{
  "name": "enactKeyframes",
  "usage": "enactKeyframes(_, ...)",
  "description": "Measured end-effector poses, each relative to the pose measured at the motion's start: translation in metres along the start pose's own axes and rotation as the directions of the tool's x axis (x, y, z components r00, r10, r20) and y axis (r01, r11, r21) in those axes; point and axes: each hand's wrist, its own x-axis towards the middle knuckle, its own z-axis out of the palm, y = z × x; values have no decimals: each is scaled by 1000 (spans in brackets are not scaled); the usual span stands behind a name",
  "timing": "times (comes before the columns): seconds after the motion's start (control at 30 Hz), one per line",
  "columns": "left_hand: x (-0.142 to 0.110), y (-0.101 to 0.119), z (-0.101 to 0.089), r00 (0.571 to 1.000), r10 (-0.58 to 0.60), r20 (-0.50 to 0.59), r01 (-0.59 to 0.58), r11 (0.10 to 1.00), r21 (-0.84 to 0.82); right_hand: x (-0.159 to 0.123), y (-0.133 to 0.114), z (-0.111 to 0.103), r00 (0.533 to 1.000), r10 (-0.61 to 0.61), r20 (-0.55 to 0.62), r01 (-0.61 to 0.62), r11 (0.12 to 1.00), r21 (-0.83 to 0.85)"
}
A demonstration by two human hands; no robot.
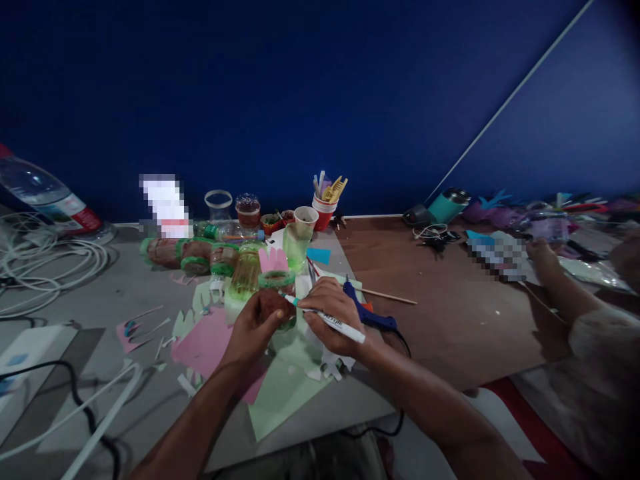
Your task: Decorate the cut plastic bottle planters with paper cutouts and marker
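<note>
My left hand (pixel 257 323) is closed around a brown-painted piece (pixel 273 301), which looks like a cut plastic bottle section with a green edge. A white acrylic marker (pixel 345 328) is gripped in my right hand (pixel 330 303), its teal end close to the brown surface; I cannot tell whether it touches. Beyond my hands stand a pink paper cutout (pixel 273 259) and a greenish clear plastic cup (pixel 245 277). Brown bottle sections with green rims (pixel 196 256) lie in a row to the left. A blue glue gun (pixel 373 313) rests just right of my right hand.
Pink paper (pixel 203 347) and green paper (pixel 285 393) with scraps lie under my arms. A red cup (pixel 325 217) holds brushes and yellow forks at the back. White cables (pixel 75 267) and a large bottle (pixel 50 193) are left. Another person's arm (pixel 555 280) reaches in at right.
</note>
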Motion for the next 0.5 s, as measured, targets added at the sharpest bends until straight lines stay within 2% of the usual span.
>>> enactKeyframes(0.2,0,-2,0,1000,-9,-10,9,1000,-25,-1,1,-1,1000,20,7,-20,1000,-25)
enactKeyframes(0.5,0,0,0,1000,-3,30,5,998,-66,0,-2,-3,1000,-5,-19,7,995,102)
